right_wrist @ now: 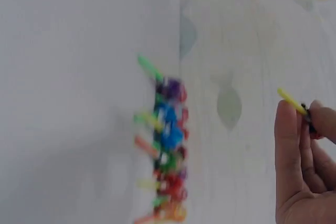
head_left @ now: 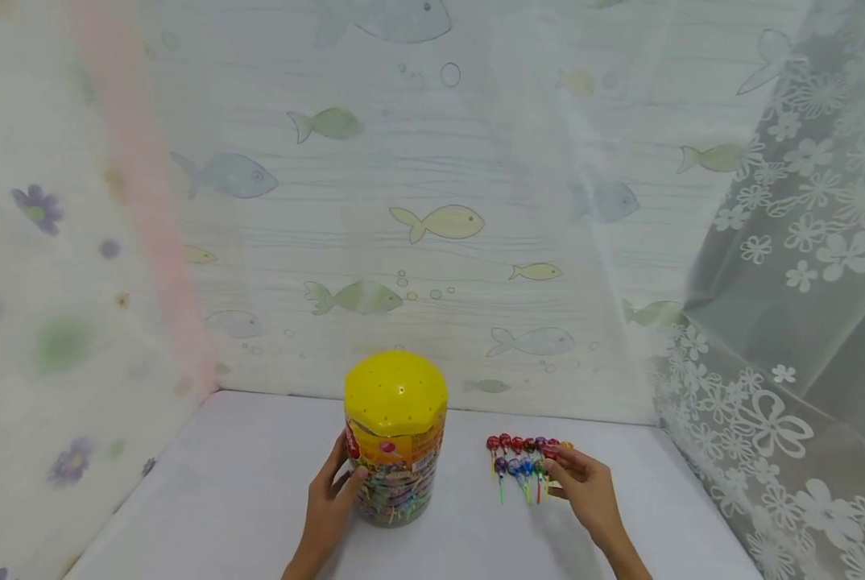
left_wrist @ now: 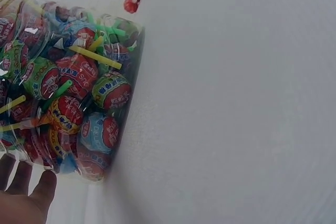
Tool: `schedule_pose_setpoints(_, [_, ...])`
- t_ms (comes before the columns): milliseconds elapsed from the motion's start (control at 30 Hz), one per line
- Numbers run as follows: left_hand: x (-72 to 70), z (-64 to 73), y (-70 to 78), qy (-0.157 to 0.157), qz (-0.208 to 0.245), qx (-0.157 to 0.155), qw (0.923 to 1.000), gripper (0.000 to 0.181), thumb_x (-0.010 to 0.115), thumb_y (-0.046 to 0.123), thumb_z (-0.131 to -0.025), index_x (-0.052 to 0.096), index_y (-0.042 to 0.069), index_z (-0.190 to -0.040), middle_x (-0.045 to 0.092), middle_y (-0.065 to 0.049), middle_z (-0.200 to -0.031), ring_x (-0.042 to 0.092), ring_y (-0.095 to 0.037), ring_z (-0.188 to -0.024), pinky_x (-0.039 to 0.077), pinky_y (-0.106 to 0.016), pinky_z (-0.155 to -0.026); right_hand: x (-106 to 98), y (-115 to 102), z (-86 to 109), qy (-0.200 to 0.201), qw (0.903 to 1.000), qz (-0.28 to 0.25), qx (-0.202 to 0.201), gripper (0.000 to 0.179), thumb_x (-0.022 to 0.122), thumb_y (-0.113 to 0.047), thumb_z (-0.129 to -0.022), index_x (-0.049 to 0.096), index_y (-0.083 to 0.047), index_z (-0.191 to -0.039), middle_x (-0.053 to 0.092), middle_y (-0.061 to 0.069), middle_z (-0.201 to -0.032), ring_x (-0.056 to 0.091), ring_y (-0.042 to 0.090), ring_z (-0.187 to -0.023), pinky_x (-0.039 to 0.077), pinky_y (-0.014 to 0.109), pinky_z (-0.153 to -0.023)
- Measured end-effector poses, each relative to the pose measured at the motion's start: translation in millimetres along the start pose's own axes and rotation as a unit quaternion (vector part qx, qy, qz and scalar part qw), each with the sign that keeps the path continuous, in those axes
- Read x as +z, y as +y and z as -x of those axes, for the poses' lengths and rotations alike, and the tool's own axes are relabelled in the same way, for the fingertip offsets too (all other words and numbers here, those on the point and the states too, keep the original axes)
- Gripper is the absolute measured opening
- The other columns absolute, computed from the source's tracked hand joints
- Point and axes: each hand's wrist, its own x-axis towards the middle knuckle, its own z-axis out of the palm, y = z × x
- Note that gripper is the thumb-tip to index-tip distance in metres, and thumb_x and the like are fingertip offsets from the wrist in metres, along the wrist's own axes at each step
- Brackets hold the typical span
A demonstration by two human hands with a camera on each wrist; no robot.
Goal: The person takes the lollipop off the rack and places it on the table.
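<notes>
A clear plastic jar (head_left: 396, 487) full of wrapped lollipops stands upright, topped by a yellow lid (head_left: 396, 391). My left hand (head_left: 331, 491) holds its left side, thumb on the front and fingers round the far side. In the left wrist view, fingertips (left_wrist: 46, 184) lie against the jar wall (left_wrist: 113, 156). My right hand (head_left: 588, 491) pinches a lollipop between thumb and fingers; its yellow stick (right_wrist: 290, 99) shows in the right wrist view, while the fingers partly hide its head. Near this hand, several lollipops (head_left: 514, 467) lie in two rows on the table.
The white table (head_left: 258, 483) carries the jar and the rows. Behind it hangs a curtain (head_left: 440, 322) printed with fish. A sheer flowered curtain (head_left: 780, 435) borders the right side, and another printed curtain (head_left: 77, 322) the left.
</notes>
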Motion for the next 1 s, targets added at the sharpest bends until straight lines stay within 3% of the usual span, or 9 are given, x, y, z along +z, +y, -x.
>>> schedule_pose_setpoints(167, [0.3, -1.1, 1.7, 0.001, 0.005, -0.009, 0.9999, 0.069, 0.061, 0.029, -0.103, 0.027, 0.017, -0.162, 0.030, -0.009, -0.166, 0.033, -0.039, -0.149, 0.037, -0.065, -0.114, -36.0, 17.3, -15.6, 0.021, 0.9982, 0.039, 0.042, 0.041, 0.063, -0.009, -0.100, 0.057, 0.012, -0.135, 0.070, 0.021, -0.110, 0.073, 0.017, -0.089, 0.064, 0.028, -0.072])
schedule_pose_setpoints(367, [0.8, 0.3, 1.7, 0.004, 0.007, -0.017, 0.9998, 0.069, 0.062, 0.029, -0.103, 0.029, 0.014, -0.161, 0.031, -0.010, -0.166, 0.034, -0.039, -0.149, 0.037, -0.064, -0.115, -60.7, 38.8, -30.2, 0.001, 0.9940, 0.078, 0.077, 0.043, 0.061, -0.006, -0.100, 0.053, 0.018, -0.134, 0.070, 0.024, -0.107, 0.071, 0.017, -0.083, 0.064, 0.030, -0.069])
schedule_pose_setpoints(700, [1.6, 1.1, -0.2, 0.000, 0.017, -0.018, 0.9997, 0.069, 0.062, 0.030, -0.103, 0.029, 0.017, -0.162, 0.032, -0.009, -0.166, 0.034, -0.038, -0.149, 0.038, -0.063, -0.115, -63.6, 62.8, -58.4, -0.032, 0.9789, 0.172, 0.106, 0.040, 0.065, -0.004, -0.093, 0.058, 0.022, -0.122, 0.073, 0.012, -0.089, 0.070, 0.015, -0.071, 0.063, 0.033, -0.061])
schedule_pose_setpoints(1000, [1.9, 1.3, 3.2, 0.005, 0.012, -0.027, 0.9995, 0.070, 0.062, 0.033, -0.102, 0.029, 0.017, -0.162, 0.031, -0.009, -0.166, 0.034, -0.039, -0.149, 0.039, -0.063, -0.114, -59.1, 66.5, -70.1, -0.032, 0.9691, 0.231, 0.080, 0.031, 0.069, -0.001, -0.089, 0.063, 0.020, -0.109, 0.072, 0.011, -0.082, 0.066, 0.012, -0.066, 0.060, 0.029, -0.057])
